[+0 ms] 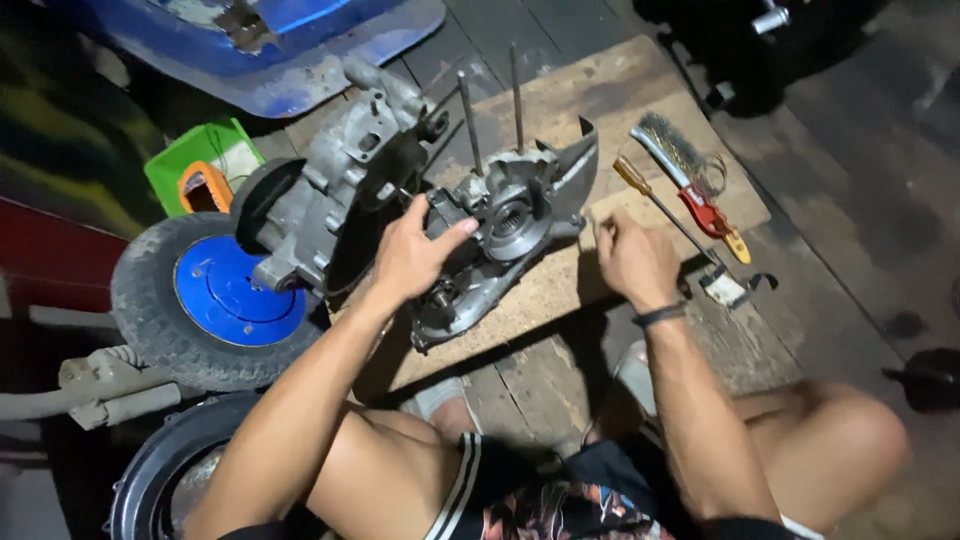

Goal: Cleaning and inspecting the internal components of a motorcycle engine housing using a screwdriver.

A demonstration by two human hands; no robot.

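Your left hand [412, 255] grips the grey cast-metal engine casing [500, 225], fingers curled over its upper edge, thumb pressed against its face. The casing lies on the worn wooden board [600, 95]. Your right hand [635, 262] rests closed on the board just beside it; whether it holds anything cannot be told.

Head camera, looking steeply down (close range).
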